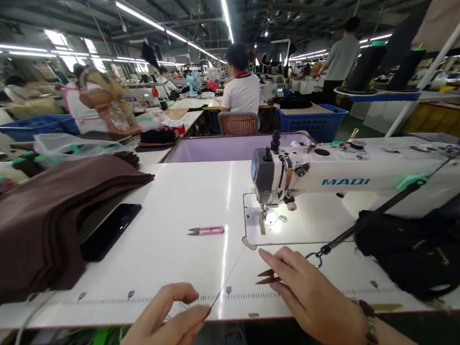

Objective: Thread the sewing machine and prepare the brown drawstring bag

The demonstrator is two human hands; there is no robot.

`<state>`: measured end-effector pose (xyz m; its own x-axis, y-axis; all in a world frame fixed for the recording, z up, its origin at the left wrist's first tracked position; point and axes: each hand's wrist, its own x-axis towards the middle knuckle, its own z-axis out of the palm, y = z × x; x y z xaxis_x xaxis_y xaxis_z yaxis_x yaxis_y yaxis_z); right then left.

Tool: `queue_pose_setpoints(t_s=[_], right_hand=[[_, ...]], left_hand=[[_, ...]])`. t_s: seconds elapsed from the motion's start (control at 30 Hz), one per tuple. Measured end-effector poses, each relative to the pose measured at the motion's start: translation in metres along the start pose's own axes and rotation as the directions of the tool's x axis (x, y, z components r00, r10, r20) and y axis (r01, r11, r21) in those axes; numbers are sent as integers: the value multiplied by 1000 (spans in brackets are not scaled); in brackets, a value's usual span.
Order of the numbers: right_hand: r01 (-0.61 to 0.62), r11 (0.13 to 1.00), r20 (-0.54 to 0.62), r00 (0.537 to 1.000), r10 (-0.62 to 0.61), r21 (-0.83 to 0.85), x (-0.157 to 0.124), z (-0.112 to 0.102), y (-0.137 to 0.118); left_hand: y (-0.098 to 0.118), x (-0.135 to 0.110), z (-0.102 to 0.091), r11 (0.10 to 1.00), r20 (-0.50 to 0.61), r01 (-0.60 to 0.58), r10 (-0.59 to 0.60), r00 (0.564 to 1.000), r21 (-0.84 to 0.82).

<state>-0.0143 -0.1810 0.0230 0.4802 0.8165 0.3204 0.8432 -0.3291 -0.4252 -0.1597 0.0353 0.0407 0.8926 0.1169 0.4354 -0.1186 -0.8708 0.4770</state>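
My left hand (162, 333) is closed at the table's front edge, thumb and fingertips pinching a thin thread (235, 264). That thread runs up and to the right toward the needle plate of the sewing machine (340, 165). My right hand (304, 293) is wrapped around dark thread snips (266, 277), whose pointed blades face left and stand slightly apart. A ring and a black coiled cord (349, 230) tie the snips to the machine's body. Pink-handled snips (207, 231) lie on the white table (174, 260), left of the machine.
Stacked brown fabric pieces (39, 216) cover the table's left side, with a black phone (112, 230) beside them. Black fabric (413, 255) is bunched under the machine arm. Behind the table are a lilac bin (218, 148), a blue crate (312, 121) and a seated person (240, 94).
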Motion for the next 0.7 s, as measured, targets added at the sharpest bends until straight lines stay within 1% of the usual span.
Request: queue_pose_setpoints(t_s=[0.1, 0.2, 0.3, 0.4, 0.5, 0.6, 0.67, 0.7], right_hand=[[99, 982, -74, 991, -112, -161, 6, 8, -4], [143, 952, -78, 982, -170, -270, 11, 15, -9], [146, 948, -54, 984, -167, -284, 17, 18, -13], [127, 959, -48, 989, -143, -254, 21, 21, -16], [129, 969, -50, 989, -142, -209, 23, 24, -18], [156, 973, -57, 984, -167, -168, 22, 26, -17], [167, 969, -75, 980, -183, -180, 19, 26, -15], [169, 966, -85, 979, -188, -194, 18, 25, -12]], left_hand=[[5, 1, 1, 1000, 44, -7, 8, 999, -27], [10, 3, -1, 999, 73, -18, 21, 997, -49], [12, 5, -3, 997, 89, -46, 51, 995, -60], [12, 5, -3, 994, 112, -89, 95, 989, -61], [14, 6, 0, 994, 137, -89, 97, 986, -61], [17, 9, -2, 994, 143, -42, 57, 988, -101], [11, 8, -13, 980, 180, 48, -13, 984, -193], [4, 5, -22, 958, 224, 122, -63, 973, -261]])
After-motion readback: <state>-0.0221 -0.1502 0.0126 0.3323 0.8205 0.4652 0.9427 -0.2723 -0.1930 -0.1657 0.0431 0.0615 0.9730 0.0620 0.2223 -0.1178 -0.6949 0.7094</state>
